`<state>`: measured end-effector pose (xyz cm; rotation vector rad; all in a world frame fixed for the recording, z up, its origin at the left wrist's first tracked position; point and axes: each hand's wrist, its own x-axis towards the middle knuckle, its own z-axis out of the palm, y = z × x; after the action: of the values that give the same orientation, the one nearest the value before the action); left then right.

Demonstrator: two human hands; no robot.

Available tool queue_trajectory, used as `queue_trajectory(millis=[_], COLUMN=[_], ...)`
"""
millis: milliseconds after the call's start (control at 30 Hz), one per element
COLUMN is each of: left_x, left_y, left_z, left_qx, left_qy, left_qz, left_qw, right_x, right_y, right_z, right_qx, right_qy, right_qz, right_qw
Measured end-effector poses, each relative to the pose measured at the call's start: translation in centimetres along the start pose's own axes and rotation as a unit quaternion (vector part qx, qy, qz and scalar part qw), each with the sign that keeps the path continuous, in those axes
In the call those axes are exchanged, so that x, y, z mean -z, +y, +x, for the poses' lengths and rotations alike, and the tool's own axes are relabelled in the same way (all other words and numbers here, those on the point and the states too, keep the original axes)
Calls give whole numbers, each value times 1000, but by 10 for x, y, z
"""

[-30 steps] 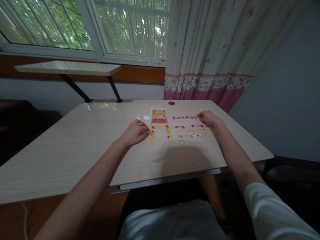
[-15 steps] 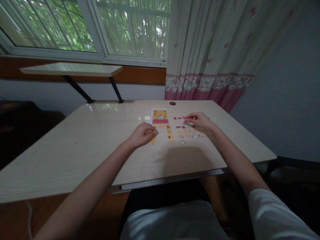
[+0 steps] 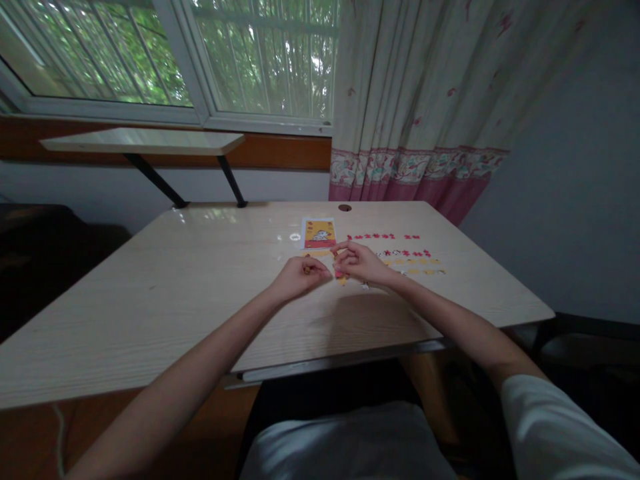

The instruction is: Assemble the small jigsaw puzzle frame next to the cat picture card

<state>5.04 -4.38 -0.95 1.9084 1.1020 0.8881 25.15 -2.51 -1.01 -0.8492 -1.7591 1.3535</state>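
Observation:
My right hand (image 3: 363, 263) is closed in a pinch on a small red jigsaw piece (image 3: 339, 274), just above the partly joined yellow jigsaw border. My left hand (image 3: 301, 277) lies beside it, thumb and fingers drawn together, almost touching the red piece; whether anything is between them is hidden. Behind both hands, the top strip of the yellow border (image 3: 320, 253) shows, while its sides are mostly covered. A picture card (image 3: 320, 233) with a white animal on yellow and red lies beyond the border.
Rows of loose red pieces (image 3: 375, 236) and yellow pieces (image 3: 423, 262) lie on the right of the wooden table (image 3: 200, 293). One white piece (image 3: 365, 286) is near my right wrist. A raised shelf (image 3: 150, 140) stands at the back left, and a cable hole (image 3: 345, 208) at the back.
My right hand has moved left from the rows of loose pieces to the border, bringing a red jigsaw piece. My left hand has shifted a little to the right, meeting it.

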Motion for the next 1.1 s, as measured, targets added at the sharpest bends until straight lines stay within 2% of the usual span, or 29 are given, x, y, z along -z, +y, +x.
queue_trajectory(millis=[200,500,567,667,833,967,1100], left_x=[-4,-7,-8,-8,-8,-10,-13], left_y=[3,3,3,-2,-8,-3,3], left_z=[2,7,7,10,14,12,10], left_qx=[6,61,63,57,57,58,59], left_qy=[-11,-48,-35,22,128,145,139], left_qz=[-29,-110,-130,-174,-231,-246,-257], left_qw=[1000,991,989,983,963,957,955], right_x=[-7,-10,-11,-11,-12,-15,-15], right_y=[6,6,5,5,4,2,2], right_z=[2,1,1,0,-3,-4,-5], right_qx=[3,37,45,67,91,143,181], right_qy=[26,37,40,81,118,155,162], right_qz=[-16,-25,-30,-57,-196,-303,-355], right_qw=[1000,998,998,993,969,929,903])
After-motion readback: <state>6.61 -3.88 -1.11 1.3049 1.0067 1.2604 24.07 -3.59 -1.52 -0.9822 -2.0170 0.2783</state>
